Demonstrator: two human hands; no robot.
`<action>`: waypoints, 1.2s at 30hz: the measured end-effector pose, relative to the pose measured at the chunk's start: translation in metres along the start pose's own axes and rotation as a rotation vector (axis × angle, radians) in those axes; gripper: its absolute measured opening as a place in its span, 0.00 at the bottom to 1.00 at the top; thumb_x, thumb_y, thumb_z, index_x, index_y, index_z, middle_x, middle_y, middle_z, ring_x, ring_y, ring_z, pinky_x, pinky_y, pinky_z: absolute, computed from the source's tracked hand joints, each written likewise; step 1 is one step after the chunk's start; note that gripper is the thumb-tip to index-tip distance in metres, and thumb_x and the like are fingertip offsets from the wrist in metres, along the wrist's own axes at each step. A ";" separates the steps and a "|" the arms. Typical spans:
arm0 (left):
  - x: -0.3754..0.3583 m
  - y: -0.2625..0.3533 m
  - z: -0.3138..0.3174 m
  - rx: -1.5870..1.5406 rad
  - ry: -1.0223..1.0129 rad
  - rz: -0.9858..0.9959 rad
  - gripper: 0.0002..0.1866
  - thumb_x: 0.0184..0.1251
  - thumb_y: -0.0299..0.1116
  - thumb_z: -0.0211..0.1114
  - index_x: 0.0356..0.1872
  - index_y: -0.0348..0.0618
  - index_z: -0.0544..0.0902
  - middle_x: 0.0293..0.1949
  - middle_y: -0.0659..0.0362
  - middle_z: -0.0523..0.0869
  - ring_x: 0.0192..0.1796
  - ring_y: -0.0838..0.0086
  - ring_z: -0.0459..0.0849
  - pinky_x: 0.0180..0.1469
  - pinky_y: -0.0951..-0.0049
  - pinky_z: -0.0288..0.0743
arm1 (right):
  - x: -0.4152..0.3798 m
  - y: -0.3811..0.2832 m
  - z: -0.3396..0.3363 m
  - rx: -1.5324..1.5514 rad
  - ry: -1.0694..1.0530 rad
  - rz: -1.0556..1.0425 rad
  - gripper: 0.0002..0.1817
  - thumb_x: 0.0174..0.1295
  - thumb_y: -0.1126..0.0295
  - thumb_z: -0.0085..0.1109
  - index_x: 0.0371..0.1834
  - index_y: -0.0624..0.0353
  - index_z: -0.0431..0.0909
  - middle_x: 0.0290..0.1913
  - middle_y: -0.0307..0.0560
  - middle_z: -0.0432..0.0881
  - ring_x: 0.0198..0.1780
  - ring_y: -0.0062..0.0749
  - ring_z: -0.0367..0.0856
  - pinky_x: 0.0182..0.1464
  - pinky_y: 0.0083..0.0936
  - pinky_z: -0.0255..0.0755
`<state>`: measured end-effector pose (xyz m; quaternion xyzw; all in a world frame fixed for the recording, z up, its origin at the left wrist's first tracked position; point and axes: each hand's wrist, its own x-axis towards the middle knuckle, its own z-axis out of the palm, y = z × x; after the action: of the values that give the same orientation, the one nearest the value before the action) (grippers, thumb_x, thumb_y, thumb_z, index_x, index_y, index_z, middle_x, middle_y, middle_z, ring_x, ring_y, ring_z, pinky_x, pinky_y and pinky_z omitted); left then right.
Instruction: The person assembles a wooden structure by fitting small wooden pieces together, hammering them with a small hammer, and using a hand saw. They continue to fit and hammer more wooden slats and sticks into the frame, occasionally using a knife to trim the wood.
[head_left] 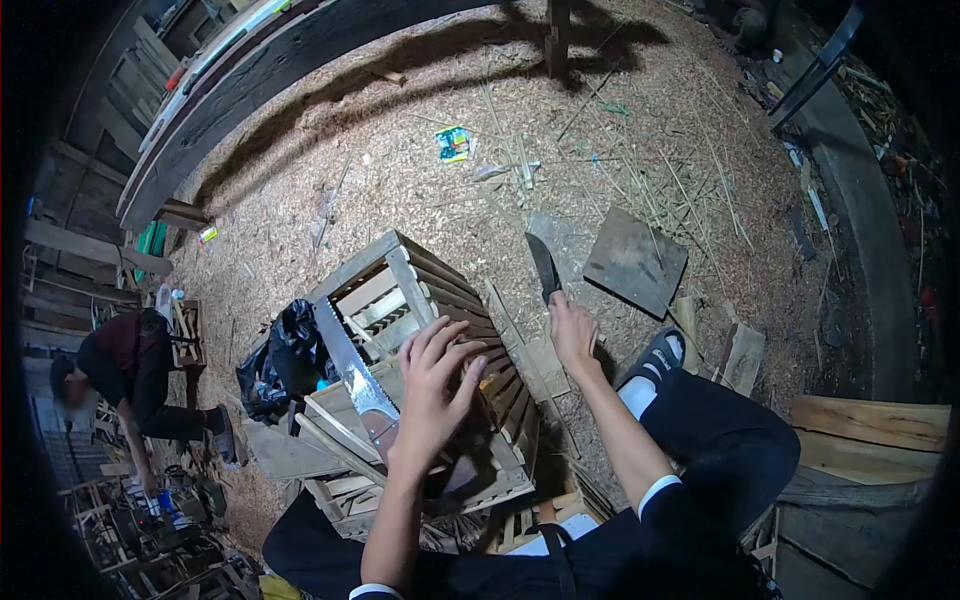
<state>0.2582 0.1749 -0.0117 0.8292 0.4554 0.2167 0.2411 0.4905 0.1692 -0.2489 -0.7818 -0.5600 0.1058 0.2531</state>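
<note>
A large dark-bladed knife [543, 262] is held by its handle in my right hand [573, 335], its blade pointing up and away over the floor. My left hand [437, 385] has its fingers spread and holds nothing, above a slatted wooden crate [415, 290]. Across the crate, left of that hand, lies a hand saw [350, 360] with a shiny blade and a brown handle. Thin wood strips [340, 445] rest beside the saw. A black plastic bag [285, 360] is at the crate's left side.
A flat square board [636, 262] lies on the shavings-covered floor beyond my foot. Wood blocks [742, 360] are to its right, near stacked planks [875, 440]. A long beam [300, 65] crosses the upper left. Another person [140, 375] bends over at the far left.
</note>
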 end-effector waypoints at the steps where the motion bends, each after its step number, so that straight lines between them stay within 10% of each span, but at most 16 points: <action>1: -0.002 -0.002 0.000 0.001 -0.008 -0.005 0.11 0.73 0.32 0.71 0.52 0.45 0.90 0.65 0.55 0.86 0.77 0.58 0.74 0.80 0.52 0.54 | -0.008 0.004 0.006 -0.095 -0.009 -0.056 0.06 0.76 0.66 0.59 0.49 0.53 0.77 0.37 0.55 0.87 0.39 0.56 0.87 0.41 0.53 0.77; 16: -0.090 -0.021 -0.038 -0.004 0.211 -0.082 0.12 0.69 0.32 0.73 0.51 0.44 0.90 0.71 0.51 0.81 0.76 0.54 0.74 0.77 0.51 0.61 | -0.043 -0.138 -0.123 0.237 0.115 -0.099 0.08 0.74 0.66 0.60 0.49 0.56 0.80 0.49 0.49 0.86 0.58 0.47 0.80 0.63 0.46 0.65; 22: -0.157 -0.034 -0.052 -0.117 0.275 -0.426 0.13 0.73 0.33 0.72 0.54 0.42 0.90 0.67 0.46 0.83 0.67 0.50 0.81 0.70 0.54 0.72 | -0.127 -0.236 -0.165 0.374 -0.060 -0.403 0.06 0.71 0.68 0.62 0.46 0.57 0.80 0.45 0.49 0.85 0.50 0.47 0.82 0.56 0.44 0.70; 26: -0.178 -0.044 -0.055 -0.146 0.356 -0.204 0.12 0.73 0.30 0.71 0.53 0.38 0.90 0.52 0.50 0.92 0.54 0.55 0.88 0.59 0.58 0.77 | -0.167 -0.261 -0.149 0.176 -0.045 -0.616 0.06 0.70 0.70 0.62 0.45 0.58 0.80 0.39 0.49 0.85 0.47 0.44 0.83 0.54 0.42 0.72; 36: -0.173 -0.036 -0.075 -0.305 0.313 -0.119 0.13 0.73 0.31 0.71 0.55 0.42 0.90 0.52 0.51 0.92 0.56 0.54 0.87 0.63 0.58 0.75 | -0.157 -0.245 -0.160 0.255 0.220 -0.608 0.08 0.69 0.71 0.65 0.48 0.57 0.81 0.29 0.48 0.84 0.30 0.49 0.84 0.34 0.43 0.73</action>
<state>0.1066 0.0579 0.0018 0.7110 0.4974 0.3946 0.3024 0.3060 0.0389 -0.0059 -0.5480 -0.7187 0.0098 0.4278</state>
